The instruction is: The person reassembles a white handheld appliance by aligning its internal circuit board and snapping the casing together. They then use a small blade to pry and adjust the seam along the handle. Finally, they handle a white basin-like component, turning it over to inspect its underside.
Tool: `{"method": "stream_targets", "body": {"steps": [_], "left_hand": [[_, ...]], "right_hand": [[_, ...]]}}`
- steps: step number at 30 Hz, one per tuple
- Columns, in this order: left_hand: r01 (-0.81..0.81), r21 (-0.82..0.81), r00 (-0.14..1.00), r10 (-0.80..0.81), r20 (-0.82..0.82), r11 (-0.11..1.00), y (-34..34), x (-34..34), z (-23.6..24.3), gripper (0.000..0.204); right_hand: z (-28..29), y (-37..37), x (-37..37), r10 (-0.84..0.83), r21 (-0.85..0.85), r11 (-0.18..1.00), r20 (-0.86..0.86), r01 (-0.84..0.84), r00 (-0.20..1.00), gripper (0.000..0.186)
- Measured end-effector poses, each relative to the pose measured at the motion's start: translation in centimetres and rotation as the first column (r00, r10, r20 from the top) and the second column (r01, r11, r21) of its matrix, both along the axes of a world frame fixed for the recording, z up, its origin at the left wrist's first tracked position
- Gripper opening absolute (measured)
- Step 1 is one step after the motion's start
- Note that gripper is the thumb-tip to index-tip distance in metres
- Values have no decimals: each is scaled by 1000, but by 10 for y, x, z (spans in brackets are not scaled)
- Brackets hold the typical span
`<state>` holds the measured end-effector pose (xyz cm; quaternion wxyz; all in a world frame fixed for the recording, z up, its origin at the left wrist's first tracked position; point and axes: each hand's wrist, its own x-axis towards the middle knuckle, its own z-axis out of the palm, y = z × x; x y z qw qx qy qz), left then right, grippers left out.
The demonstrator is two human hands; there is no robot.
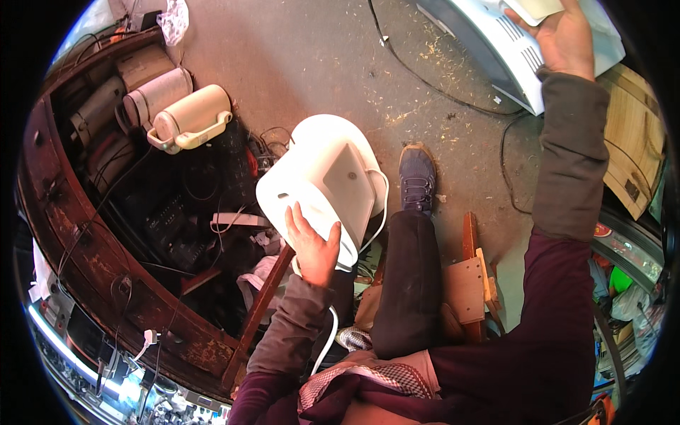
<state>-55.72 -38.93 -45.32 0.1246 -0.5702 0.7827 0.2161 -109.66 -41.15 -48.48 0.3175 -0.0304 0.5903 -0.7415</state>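
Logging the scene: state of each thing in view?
Left hand: spread, resting on white appliance
White appliance: under left hand; power state unclear
White cord: loosely looped
Right hand: gripping white part
White part: held, cut off by frame edge
Black cable: slack
Cream jug: open or closed unclear
Strip light: lit
Grey shoe: worn, laced

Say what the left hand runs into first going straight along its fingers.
The white appliance: the left hand appears to lie on it already, fingers pointing up and slightly left in the picture. Whether it would press in or slide over the shell is unclear from this view.
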Motion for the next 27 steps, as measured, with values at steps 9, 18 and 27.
{"method": "stream_targets", "body": {"steps": [9, 18, 27], "left_hand": [[-224, 37, 924, 200, 327, 974, 25, -10, -33, 150], [-205, -41, 866, 201, 457, 978, 25, 3, -55, 141], [-463, 419, 710, 610, -352, 781, -74, 65, 3, 91]], "right_hand": [[-7, 48, 10, -22, 352, 921, -379, 166, 925, 58], [-112, 97, 256, 555, 256, 771, 179, -583, 812, 34], [-188, 118, 366, 776, 231, 491, 321, -840, 542, 53]]}}
